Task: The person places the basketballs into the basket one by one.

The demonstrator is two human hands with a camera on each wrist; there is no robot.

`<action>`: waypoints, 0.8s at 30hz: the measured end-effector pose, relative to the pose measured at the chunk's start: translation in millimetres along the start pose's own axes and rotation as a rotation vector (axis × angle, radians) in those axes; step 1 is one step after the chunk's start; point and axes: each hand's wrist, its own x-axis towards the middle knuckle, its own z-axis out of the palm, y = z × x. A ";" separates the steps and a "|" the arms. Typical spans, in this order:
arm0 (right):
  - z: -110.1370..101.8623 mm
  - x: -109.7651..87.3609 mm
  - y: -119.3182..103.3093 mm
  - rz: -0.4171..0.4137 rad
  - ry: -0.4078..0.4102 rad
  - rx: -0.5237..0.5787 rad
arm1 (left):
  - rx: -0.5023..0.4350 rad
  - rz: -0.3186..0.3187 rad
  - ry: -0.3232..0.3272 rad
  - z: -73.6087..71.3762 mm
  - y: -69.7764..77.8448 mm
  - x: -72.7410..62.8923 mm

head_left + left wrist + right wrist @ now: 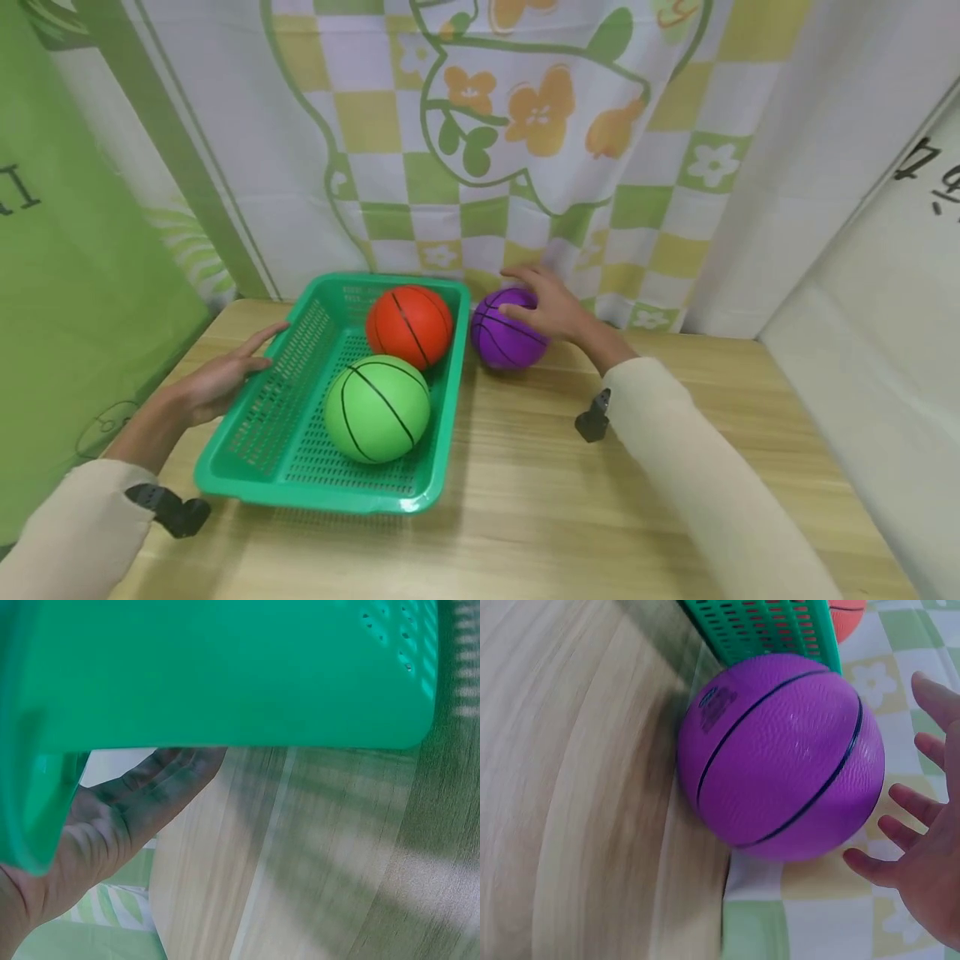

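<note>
A green perforated plastic basket (322,498) is on the wooden table. Inside it, a red ball (408,325) lies toward the back right, and a light green ball (377,410) is in front of it. My left hand (213,387) touches the basket's left side at the rim, with fairly straight fingers; part of the hand is hidden behind the wall in the left wrist view. Just outside the basket's right side, a purple ball (506,333) with black lines sits near the table's back edge. Over its top and far side, my right hand (555,310) is spread, fingertips close to the ball (787,757).
A patterned curtain (495,167) hangs directly behind the table. Green cloth (82,275) stands at the left and a white panel (870,292) at the right. The wooden tabletop (555,508) extends in front of the purple ball.
</note>
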 end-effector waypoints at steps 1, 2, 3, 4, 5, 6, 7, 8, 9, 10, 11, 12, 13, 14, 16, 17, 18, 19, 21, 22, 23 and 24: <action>-0.1 -2.0 3.1 0.004 0.007 0.020 | 0.000 -0.001 -0.002 0.1 -0.6 0.3; -0.6 -4.2 5.9 0.010 0.014 0.041 | 0.001 -0.002 -0.004 0.4 -1.2 0.5; -1.2 -6.5 8.7 0.012 0.023 0.061 | 0.001 -0.004 -0.005 0.6 -1.6 0.8; -1.6 -8.7 12.1 0.012 0.032 0.076 | 0.003 -0.006 -0.006 0.9 -1.7 1.1; -1.9 -10.7 15.6 0.011 0.042 0.088 | 0.005 -0.006 -0.006 1.3 -1.5 1.0; -2.4 -12.6 18.9 0.006 0.053 0.099 | 0.009 -0.008 -0.004 1.5 -1.2 1.2; -3.0 -14.7 22.2 0.006 0.062 0.100 | 0.011 -0.008 -0.003 1.7 -0.7 1.3; -3.7 -16.9 25.2 0.007 0.068 0.115 | 0.013 -0.008 -0.001 1.9 0.0 1.3; -4.6 -19.3 27.9 0.012 0.075 0.127 | 0.013 -0.007 -0.001 2.0 0.7 1.3; -5.1 -21.7 30.9 0.018 0.080 0.135 | 0.013 -0.007 0.000 2.2 1.4 1.1; -5.4 -24.1 33.4 0.022 0.085 0.147 | 0.013 -0.007 0.001 2.1 1.9 0.9; -5.8 -26.9 35.0 0.025 0.088 0.163 | 0.012 -0.010 0.003 2.0 2.4 0.6; -5.7 -30.0 37.2 0.039 0.089 0.176 | 0.011 -0.010 0.002 1.9 2.7 0.1; -5.4 -32.9 39.5 0.052 0.089 0.194 | 0.011 -0.009 0.002 1.8 2.7 -0.4; -4.1 -38.4 44.1 0.072 0.087 0.207 | 0.012 -0.007 0.000 1.6 2.4 -1.1; -3.4 -41.1 46.1 0.085 0.084 0.213 | 0.013 -0.006 0.001 1.5 2.2 -1.4; -2.7 -43.8 48.0 0.100 0.079 0.217 | 0.015 -0.005 0.000 1.5 2.0 -1.6; -1.7 -46.1 50.5 0.119 0.072 0.220 | 0.014 -0.003 -0.002 1.6 1.9 -1.7; -0.2 -50.6 53.3 0.142 0.054 0.260 | 0.012 -0.004 -0.004 1.7 1.8 -1.8; 0.3 -52.4 54.4 0.159 0.044 0.291 | 0.009 -0.004 -0.006 1.7 2.0 -1.8; 1.0 -53.9 55.7 0.174 0.037 0.329 | 0.007 -0.004 -0.007 1.7 2.4 -1.9; 1.8 -55.2 56.8 0.187 0.030 0.372 | 0.005 -0.003 -0.008 1.7 2.8 -2.0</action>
